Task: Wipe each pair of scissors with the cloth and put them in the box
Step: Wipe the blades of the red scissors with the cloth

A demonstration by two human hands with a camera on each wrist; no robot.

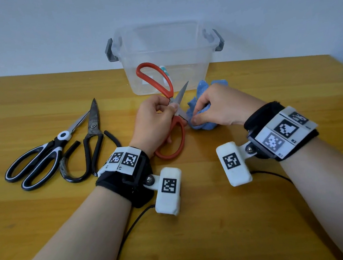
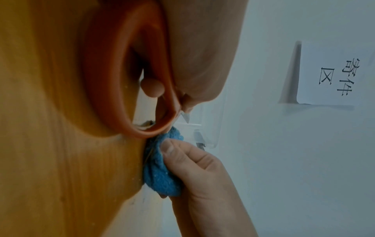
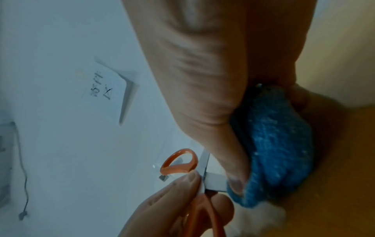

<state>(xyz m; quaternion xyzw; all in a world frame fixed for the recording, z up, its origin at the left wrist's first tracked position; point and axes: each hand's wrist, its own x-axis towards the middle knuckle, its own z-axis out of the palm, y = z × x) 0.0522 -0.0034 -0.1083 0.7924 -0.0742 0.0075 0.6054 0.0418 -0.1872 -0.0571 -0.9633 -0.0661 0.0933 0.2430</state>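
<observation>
Two hands working: left hand is gripping open red scissors at pivot, right hand pinching cloth over one blade; should wipe pivot-to-tip, fingers off edge.

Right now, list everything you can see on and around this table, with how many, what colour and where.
red-handled scissors: one, red handles, blades spread, held above the table in front of the box
cloth: one, blue, bunched against a blade
black and white scissors: one, lying at the table's left
black scissors: one, all black, beside the black and white pair
box: one, clear with grey latches, at the table's far edge, no scissors inside
table: one, yellow-brown wood
paper sign: one, white, on the wall
wrist cameras: two, white, with black markers
left hand: grips the red-handled scissors near the pivot
right hand: pinches the cloth
</observation>
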